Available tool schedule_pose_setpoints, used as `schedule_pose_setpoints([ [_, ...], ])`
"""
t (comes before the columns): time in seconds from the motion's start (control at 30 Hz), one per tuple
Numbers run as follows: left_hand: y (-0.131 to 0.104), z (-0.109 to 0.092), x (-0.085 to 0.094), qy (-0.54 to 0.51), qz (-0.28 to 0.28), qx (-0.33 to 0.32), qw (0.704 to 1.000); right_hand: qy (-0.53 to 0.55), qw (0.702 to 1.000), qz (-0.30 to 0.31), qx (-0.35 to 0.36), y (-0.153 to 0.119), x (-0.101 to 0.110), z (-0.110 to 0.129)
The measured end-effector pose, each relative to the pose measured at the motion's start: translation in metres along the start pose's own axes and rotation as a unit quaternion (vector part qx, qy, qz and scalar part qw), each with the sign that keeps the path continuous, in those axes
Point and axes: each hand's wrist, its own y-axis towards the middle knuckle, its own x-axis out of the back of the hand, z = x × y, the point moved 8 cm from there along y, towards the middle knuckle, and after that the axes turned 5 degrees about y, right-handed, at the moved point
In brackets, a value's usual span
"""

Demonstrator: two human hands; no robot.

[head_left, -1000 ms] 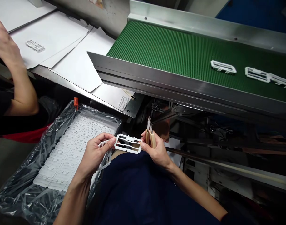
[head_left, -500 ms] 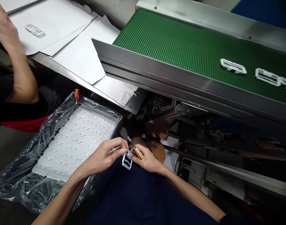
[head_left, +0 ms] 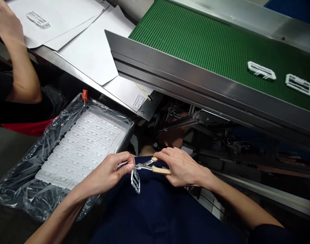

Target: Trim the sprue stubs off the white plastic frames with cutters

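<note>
Between the fingertips of my left hand (head_left: 118, 168) a white plastic frame piece (head_left: 135, 181) is pinched, its slotted end hanging down over my dark blue clothing. Part of it is covered by my fingers. My right hand (head_left: 181, 167) is closed around the cream handles of a pair of side cutters (head_left: 161, 170). Their handles are spread, and the metal jaws point left, right up against the piece by my left fingertips. Whether the jaws touch the plastic I cannot tell.
Left of my hands, a plastic-lined crate (head_left: 87, 145) holds rows of similar pieces; an orange-handled tool (head_left: 84, 97) sits at its rim. A green conveyor belt (head_left: 195, 44) carries more frames (head_left: 261, 70). Papers (head_left: 91, 57) cover the metal bench. Another person's arm (head_left: 20, 57) is at far left.
My right hand has turned over and brought the side cutters round, so their jaws now point left at the piece. Their handles have spread. The view has shifted slightly.
</note>
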Motion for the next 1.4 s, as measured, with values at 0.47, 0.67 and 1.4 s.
schedule_pose_setpoints([
  [0.47,-0.002,-0.002,-0.003,0.043,0.000,0.006,0.999,-0.097,0.993,0.049,0.042,0.006,0.018,0.020],
  [0.67,0.001,-0.006,-0.008,0.042,0.003,0.008,0.999,-0.150,0.984,0.066,0.064,0.008,0.026,0.031],
  [1.4,0.025,0.032,-0.014,-0.203,-0.065,0.034,0.976,0.623,0.778,-0.087,-0.011,0.048,-0.068,-0.005],
])
